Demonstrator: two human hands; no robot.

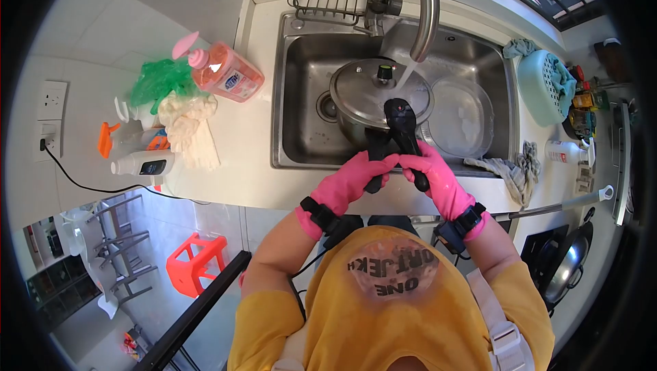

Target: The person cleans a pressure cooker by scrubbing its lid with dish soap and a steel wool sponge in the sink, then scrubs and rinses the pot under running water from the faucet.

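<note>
My pot point(351, 129) stands in the left part of the sink point(291, 97), below the tap point(428, 15), with water falling onto its lid point(356, 90). I judge the rinse to be under way and unfinished: the stream is running, and the lid is on, but the two black handles splay apart instead of lining up, so I take it as not locked. Whether the inside is clean I cannot tell. A round dish point(469, 125) lies in the right part, touched by neither hand.

Both forearms reach forward and converge, hands side by side at the front edge of the tabletop point(250, 149). My left hand point(352, 181) has its fingers curled around the pot handle point(377, 144); my right hand point(438, 178) has its fingers wrapped around the lid handle point(402, 121). Their undersides are hidden from me.
</note>
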